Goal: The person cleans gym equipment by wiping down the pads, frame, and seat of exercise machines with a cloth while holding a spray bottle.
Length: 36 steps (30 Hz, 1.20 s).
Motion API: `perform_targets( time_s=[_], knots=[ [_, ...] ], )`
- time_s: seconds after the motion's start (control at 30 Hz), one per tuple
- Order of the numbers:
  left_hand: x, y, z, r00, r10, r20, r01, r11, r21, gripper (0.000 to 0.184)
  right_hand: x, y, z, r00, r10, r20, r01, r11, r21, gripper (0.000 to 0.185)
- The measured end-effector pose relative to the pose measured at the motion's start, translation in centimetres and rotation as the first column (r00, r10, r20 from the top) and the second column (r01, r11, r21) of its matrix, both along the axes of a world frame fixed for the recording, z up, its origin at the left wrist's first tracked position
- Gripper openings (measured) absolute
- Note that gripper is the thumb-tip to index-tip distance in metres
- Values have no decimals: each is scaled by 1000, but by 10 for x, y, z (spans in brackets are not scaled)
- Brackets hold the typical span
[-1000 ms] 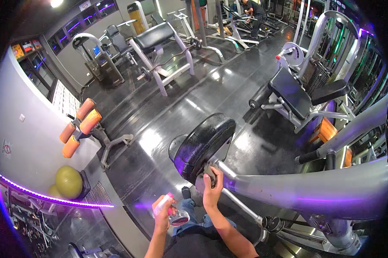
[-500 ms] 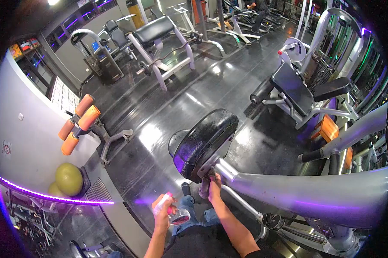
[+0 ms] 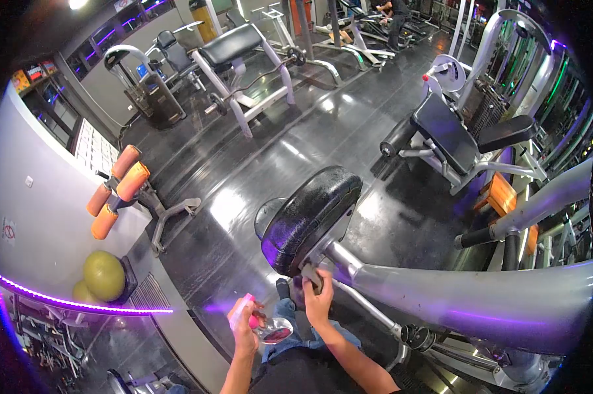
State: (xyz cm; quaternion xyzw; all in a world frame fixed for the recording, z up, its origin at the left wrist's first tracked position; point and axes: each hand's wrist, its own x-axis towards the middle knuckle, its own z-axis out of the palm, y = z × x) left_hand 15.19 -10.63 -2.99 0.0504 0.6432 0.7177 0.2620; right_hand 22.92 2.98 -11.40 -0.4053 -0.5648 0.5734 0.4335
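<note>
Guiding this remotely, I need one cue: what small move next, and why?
I'd probably slide the grey cloth in the right hand along the black pad's lower edge: it sits close by the pad's lower end, while the left hand holds the spray bottle.

Gripping with a curled left hand (image 3: 245, 329), pinching with the right hand (image 3: 319, 306), slightly above and right of that grip, with forearms (image 3: 350, 356) splayed below.

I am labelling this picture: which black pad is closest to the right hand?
The thick, rounded pad at the front centre, just above the right hand and its grey cloth. The other black pads are farther from that hand.
</note>
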Motion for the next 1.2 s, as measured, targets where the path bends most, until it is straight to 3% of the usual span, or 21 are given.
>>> perform_targets(
  time_s=[0.2,0.27,0.3,0.4,0.43,0.47,0.53,0.57,0.6,0.67,0.73,0.8,0.9,1.0,1.03,1.2],
  knots=[
    [-2,1,-6,999,-26,39,26,1000,-3,26,-3,-3,-101,987,21,157,-23,1000,12,29],
    [-2,1,-7,999,-27,39,28,1000,-10,25,-3,-2,-116,995,10,98,21,950,-310,30],
    [-1,1,-8,999,-28,38,28,999,-16,24,-7,2,-147,974,51,220,57,886,-460,30],
    [-2,-2,-10,996,-37,82,37,999,4,22,-13,2,-153,996,-8,88,56,828,-558,28],
    [-2,-3,-11,996,-34,87,35,999,-3,22,-18,-1,-151,997,-56,-57,11,806,-592,30],
    [-1,-3,-12,996,-24,91,25,1000,-5,23,-20,-5,-148,997,-55,-50,14,803,-596,30],
    [0,-4,-12,995,-14,102,16,1000,-10,23,-23,-9,-80,966,-211,-149,-16,526,-850,32],
    [1,-4,-11,993,-8,122,12,999,-35,24,-24,-8,-48,961,-230,-151,-20,489,-872,34],
    [0,-4,-11,990,-1,139,9,998,-62,24,-26,-15,-51,962,-229,-148,-18,488,-873,34],
    [-1,-6,-16,991,-18,131,29,997,-78,24,-28,-29,-57,929,-278,-243,48,743,-668,31],
    [-2,-8,-18,992,-39,124,51,994,-98,25,-19,-34,-47,966,-202,-165,44,748,-662,29],
    [-3,-7,-17,991,-62,121,74,993,-91,24,-13,-36,-46,973,-103,-205,-6,881,-473,28],
    [-5,-8,-21,991,-62,120,78,988,-130,23,-7,-29,-80,977,-44,-208,-60,881,-469,27],
    [-6,-8,-22,987,-78,140,95,988,-118,22,-7,-22,-156,993,1,-122,-76,782,-619,27],
    [-6,-8,-21,987,-80,138,96,988,-120,22,5,-4,-111,972,94,-216,-230,587,-776,25],
    [-9,-6,-20,977,-134,167,157,979,-130,22,3,12,-196,963,-76,-258,-183,519,-835,23]
  ],
)
